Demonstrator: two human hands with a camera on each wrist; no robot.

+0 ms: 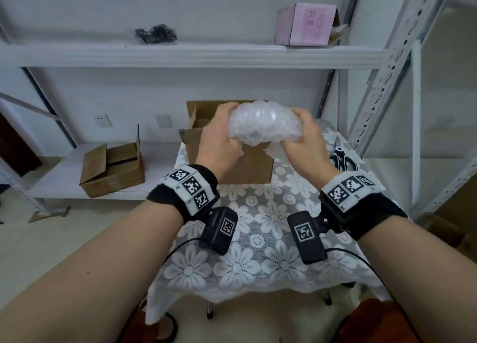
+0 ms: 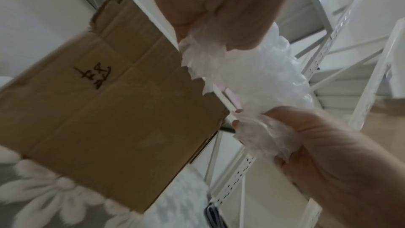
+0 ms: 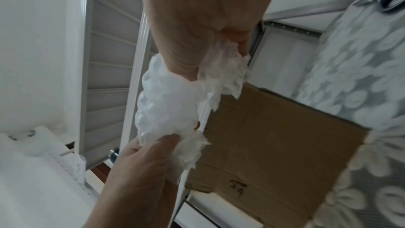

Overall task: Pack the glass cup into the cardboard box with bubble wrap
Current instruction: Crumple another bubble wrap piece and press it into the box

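A bundle of clear bubble wrap (image 1: pixel 263 123) hangs in the air just above the open top of the brown cardboard box (image 1: pixel 247 170), which stands on the flowered tablecloth (image 1: pixel 258 213). My left hand (image 1: pixel 219 136) grips the bundle's left end and my right hand (image 1: pixel 303 136) grips its right end, each curled round the twisted wrap. The left wrist view has the wrap (image 2: pixel 252 75) between both hands, beside the box wall (image 2: pixel 109 110). From the right wrist, the bundle (image 3: pixel 166 107) lies next to the box (image 3: pixel 274 145). The wrap hides the glass cup.
Black scissors (image 1: pixel 342 159) lie on the table right of the box. A second cardboard box (image 1: pixel 113 170) sits on the low shelf at left. A pink box (image 1: pixel 307 24) and a black item (image 1: pixel 156 34) are on the upper shelf. A metal shelf upright (image 1: pixel 382 84) stands at right.
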